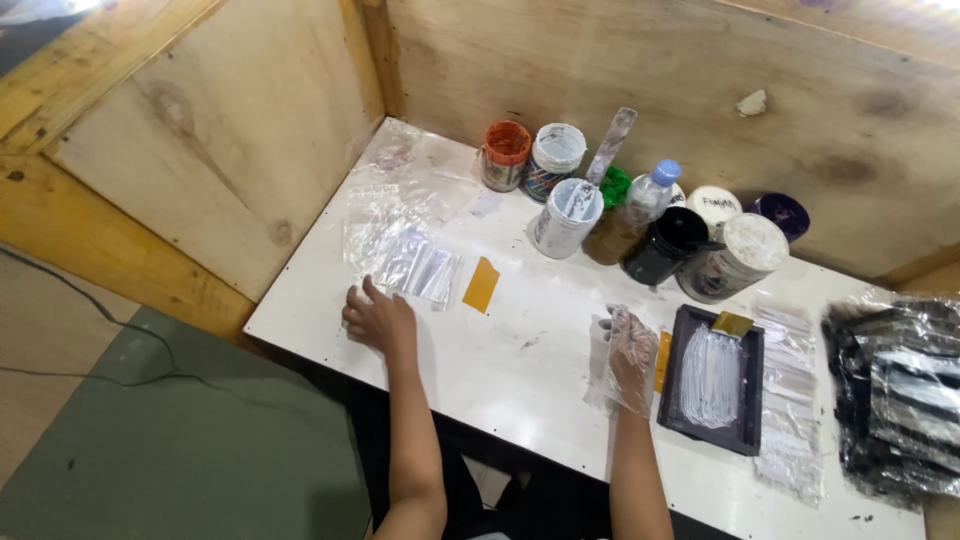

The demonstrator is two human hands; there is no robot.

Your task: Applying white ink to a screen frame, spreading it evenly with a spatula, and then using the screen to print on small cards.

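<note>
While the bare left hand (380,318) spreads its fingers beside clear sleeves (400,255), the plastic-gloved right hand (630,350) rests loosely curled, grip unclear, by a black tray (750,345).

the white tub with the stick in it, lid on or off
Off. The white tub stands upright with its mouth open, a flat stirring stick leaning out of it, and white paint shows inside.

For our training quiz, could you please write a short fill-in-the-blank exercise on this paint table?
1. The right hand wears a clear plastic ____.
2. The left hand is ____, its fingers by the clear plastic bags.
3. The black tray holds ____ paint.
4. The flat card near the bags is ____.

Missing words: glove; bare; white; orange
</note>
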